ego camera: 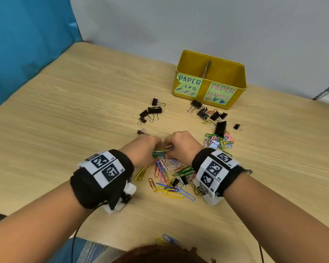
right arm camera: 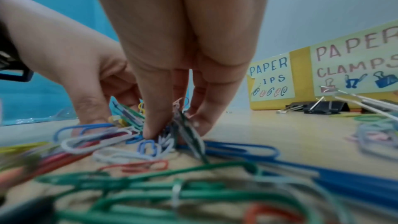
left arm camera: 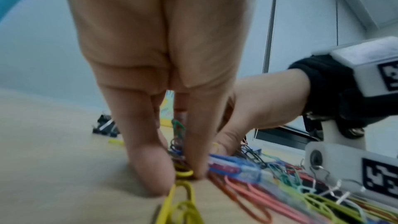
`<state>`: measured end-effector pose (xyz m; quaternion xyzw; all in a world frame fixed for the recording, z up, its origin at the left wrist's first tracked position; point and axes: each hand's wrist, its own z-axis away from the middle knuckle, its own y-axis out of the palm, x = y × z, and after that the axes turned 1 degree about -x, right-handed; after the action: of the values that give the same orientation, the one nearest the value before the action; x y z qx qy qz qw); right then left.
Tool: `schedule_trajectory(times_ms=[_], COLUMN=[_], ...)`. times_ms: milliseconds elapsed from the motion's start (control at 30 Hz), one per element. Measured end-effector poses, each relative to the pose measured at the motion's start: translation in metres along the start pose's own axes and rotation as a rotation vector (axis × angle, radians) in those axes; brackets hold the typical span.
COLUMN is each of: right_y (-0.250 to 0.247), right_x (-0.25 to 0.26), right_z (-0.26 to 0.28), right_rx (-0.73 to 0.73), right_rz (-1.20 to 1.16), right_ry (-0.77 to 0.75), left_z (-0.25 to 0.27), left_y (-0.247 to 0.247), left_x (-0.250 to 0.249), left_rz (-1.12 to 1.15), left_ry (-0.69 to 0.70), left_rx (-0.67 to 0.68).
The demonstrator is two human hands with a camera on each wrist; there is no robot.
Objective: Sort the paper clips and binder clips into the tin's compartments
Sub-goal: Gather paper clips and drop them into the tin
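Note:
The yellow tin (ego camera: 209, 59) stands at the back right, a divider splitting it into a left compartment labelled for paper clips and a right one labelled "PAPER CLAMPS". Coloured paper clips (ego camera: 171, 177) lie in a heap near the table's front. My left hand (ego camera: 152, 147) and right hand (ego camera: 171, 147) meet over the heap's far end, fingertips down on the table. In the left wrist view my left hand (left arm camera: 174, 168) pinches a bunch of clips. My right hand (right arm camera: 174, 125) pinches another small bunch. Black binder clips (ego camera: 152, 111) lie in front of the tin.
More binder clips (ego camera: 209, 112) and a second tangle of paper clips (ego camera: 218, 141) lie right of my hands. Two loose clips (ego camera: 167, 239) sit at the table's near edge. A blue sheet (ego camera: 27, 44) hangs on the left, a grey wall behind.

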<state>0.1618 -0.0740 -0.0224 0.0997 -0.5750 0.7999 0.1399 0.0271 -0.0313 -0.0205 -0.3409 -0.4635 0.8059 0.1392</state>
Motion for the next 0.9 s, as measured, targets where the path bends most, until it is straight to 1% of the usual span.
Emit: schedule_trajectory(times_ms=[100,233,267,300,367,400,433,500,567,633,700,767,833,900], right_y=[-0.005,-0.007,-0.009,-0.012,-0.018,-0.022,-0.024,-0.025,-0.021,-0.016,-0.013,-0.013,-0.013,-0.014], right_x=[-0.011,-0.032,-0.036,-0.040,-0.047,-0.050,-0.053,-0.057,-0.059,-0.060,-0.061,-0.060,-0.060,-0.060], right_z=[-0.002,-0.005,-0.005,-0.005,-0.006,-0.005,-0.006,-0.009,-0.011,-0.012,-0.013,-0.013,-0.012,-0.012], right_rx=[-0.013,0.071,0.078,0.074,0.051,0.044,0.045,0.055,0.061,0.065,0.067,0.072,0.075,0.069], right_rz=[-0.187,-0.680,-0.764,-0.832,-0.928,-0.953,-0.964,-0.955,-0.899,-0.823,-0.785,-0.780,-0.788,-0.817], right_ry=[0.076,0.225,0.238,0.248,0.264,0.267,0.267,0.260,0.268,0.284,0.292,0.296,0.302,0.301], left_z=[-0.005,-0.017,-0.020,-0.022,-0.026,-0.028,-0.029,-0.030,-0.029,-0.029,-0.028,-0.026,-0.028,-0.028], left_y=[-0.001,-0.006,-0.006,-0.008,-0.012,-0.012,-0.012,-0.010,-0.007,-0.004,-0.001,0.001,0.002,-0.003], left_x=[0.000,0.008,0.010,0.011,0.012,0.012,0.012,0.008,0.003,0.001,0.001,0.002,0.004,0.005], left_rz=[0.077,0.242,0.244,0.198,0.042,-0.009,-0.022,-0.036,-0.154,-0.203,-0.143,-0.127,-0.152,-0.104], left_ry=[-0.002,-0.062,-0.060,-0.043,0.014,0.047,0.075,0.145,0.184,0.186,0.149,0.136,0.158,0.147], left_rx=[-0.019,0.030,0.030,0.017,-0.036,-0.054,-0.043,0.050,0.137,0.162,0.169,0.156,0.151,0.148])
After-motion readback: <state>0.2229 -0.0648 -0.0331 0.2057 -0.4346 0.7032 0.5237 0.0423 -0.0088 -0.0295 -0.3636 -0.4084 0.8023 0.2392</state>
